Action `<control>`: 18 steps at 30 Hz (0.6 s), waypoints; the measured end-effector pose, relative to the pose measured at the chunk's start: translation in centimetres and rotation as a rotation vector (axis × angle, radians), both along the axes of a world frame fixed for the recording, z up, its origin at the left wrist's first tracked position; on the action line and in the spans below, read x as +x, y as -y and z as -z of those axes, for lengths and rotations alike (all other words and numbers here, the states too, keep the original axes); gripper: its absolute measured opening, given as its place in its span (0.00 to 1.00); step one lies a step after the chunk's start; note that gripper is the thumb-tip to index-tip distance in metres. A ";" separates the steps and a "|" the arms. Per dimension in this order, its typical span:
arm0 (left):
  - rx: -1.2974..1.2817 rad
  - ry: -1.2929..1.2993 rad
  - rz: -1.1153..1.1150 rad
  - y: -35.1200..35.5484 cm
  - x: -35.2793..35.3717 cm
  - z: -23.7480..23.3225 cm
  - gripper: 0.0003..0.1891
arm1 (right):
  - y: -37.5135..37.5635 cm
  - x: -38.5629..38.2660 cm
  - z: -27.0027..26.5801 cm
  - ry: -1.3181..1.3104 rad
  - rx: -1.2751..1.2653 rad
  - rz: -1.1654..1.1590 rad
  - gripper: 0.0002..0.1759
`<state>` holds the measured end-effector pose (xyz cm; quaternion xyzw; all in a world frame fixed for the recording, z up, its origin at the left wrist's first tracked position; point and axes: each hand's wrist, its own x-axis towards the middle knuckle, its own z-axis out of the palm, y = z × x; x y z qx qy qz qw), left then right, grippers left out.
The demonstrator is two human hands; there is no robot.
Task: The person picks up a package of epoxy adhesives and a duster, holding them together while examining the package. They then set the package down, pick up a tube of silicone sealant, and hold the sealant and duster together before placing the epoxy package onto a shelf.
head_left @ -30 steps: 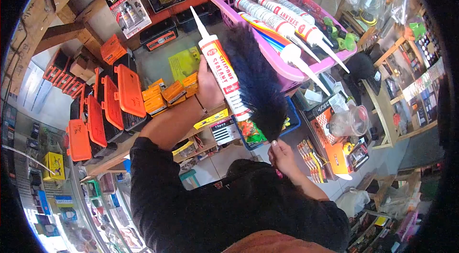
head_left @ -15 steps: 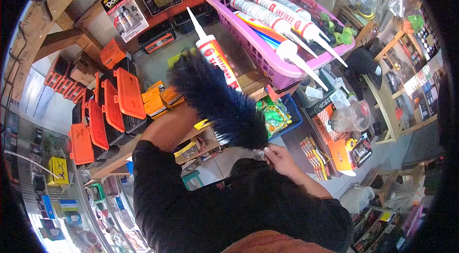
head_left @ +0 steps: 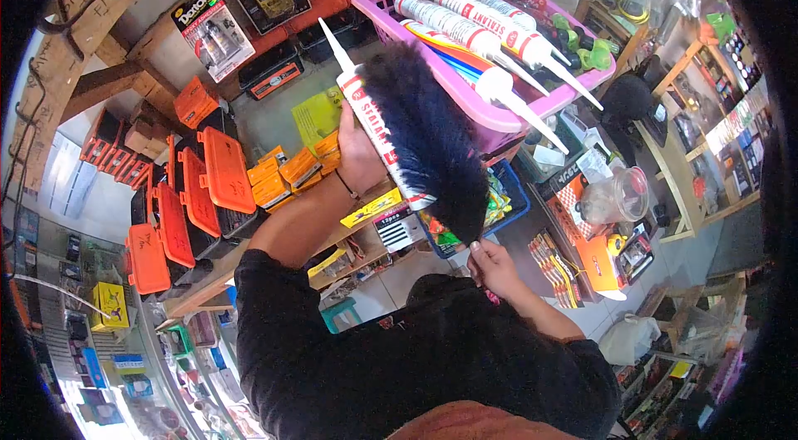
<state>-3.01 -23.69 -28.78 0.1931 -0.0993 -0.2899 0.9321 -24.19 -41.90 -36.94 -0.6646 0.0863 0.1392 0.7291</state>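
Two hands on my feed: the left hand (head_left: 357, 153) grasps a white cylindrical sealant tube (head_left: 376, 139) over the wooden counter's front edge (head_left: 229, 269); the right hand (head_left: 497, 269) clutches a dark-blue feather duster (head_left: 432, 137), just swung rightward, so brushing apparently reaches another side.

The sealant tube (head_left: 376, 134) is white with red lettering; the feathery duster (head_left: 439, 141) is dark blue-black. The basket (head_left: 490, 117) is pink, the case lids (head_left: 226, 172) bright orange, the card (head_left: 314, 114) yellow-green, the shirt (head_left: 432, 357) black.
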 end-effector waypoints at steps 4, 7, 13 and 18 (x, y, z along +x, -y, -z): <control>-0.323 -0.162 0.100 -0.9 1.5 3.0 0.29 | 0.0 -0.1 0.4 -0.003 0.011 -0.109 0.18; 0.042 -0.003 -0.011 0.7 -0.7 -1.5 0.32 | -0.1 0.1 0.1 0.019 0.010 -0.045 0.18; -0.077 0.154 0.134 -1.7 3.1 5.1 0.28 | -0.3 -0.2 0.0 0.001 0.006 -0.139 0.18; 0.011 0.003 0.004 0.6 -0.5 -0.9 0.33 | -0.5 0.0 -0.4 -0.050 0.002 0.010 0.18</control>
